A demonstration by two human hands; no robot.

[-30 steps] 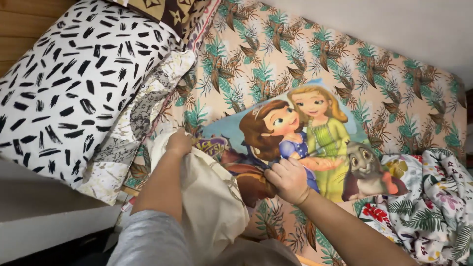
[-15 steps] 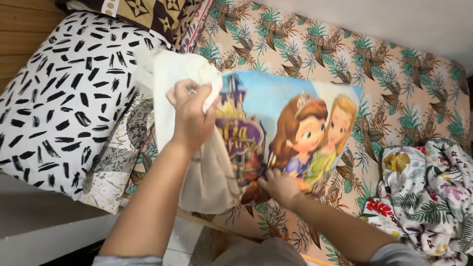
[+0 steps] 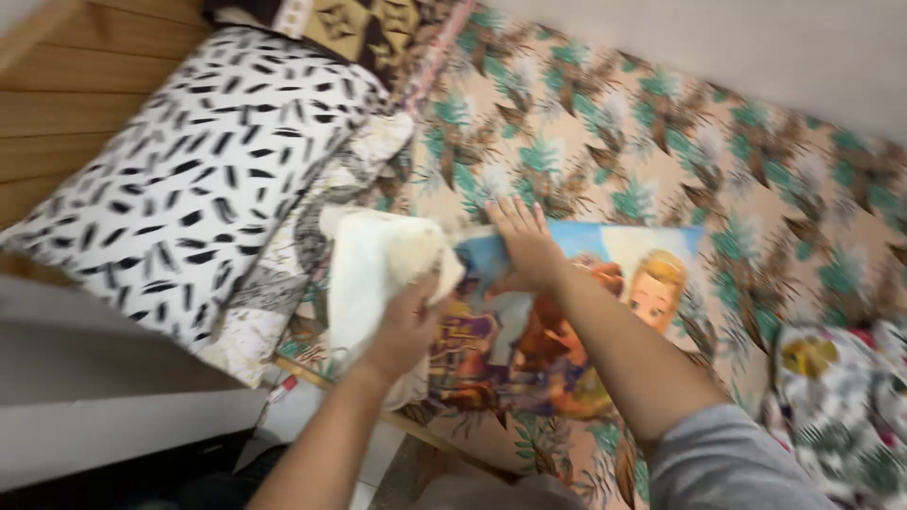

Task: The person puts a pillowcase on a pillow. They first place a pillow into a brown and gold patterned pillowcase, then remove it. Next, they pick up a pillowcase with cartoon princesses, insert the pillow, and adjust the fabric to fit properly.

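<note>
A cream pillow (image 3: 364,269) sticks out of a cartoon-print pillowcase (image 3: 605,293) lying on the leaf-patterned bed sheet (image 3: 605,142). My left hand (image 3: 411,316) is shut on the pillow's exposed end beside the case opening. Fingers together, my right hand (image 3: 524,241) lies flat on the far top edge of the pillowcase, its forearm crossing the printed picture. The frame is motion-blurred.
A large white pillow with black dashes (image 3: 179,179) leans at the left over a grey-speckled pillow (image 3: 274,293). A brown patterned pillow (image 3: 359,24) sits at the top. A floral blanket (image 3: 841,406) is bunched at the right. A wooden headboard (image 3: 66,94) and white ledge (image 3: 123,425) border the left.
My right hand moved from the pillowcase's near edge up to its far top edge. My left hand dropped lower, still gripping the cream pillow. The view swung left and blurred.
</note>
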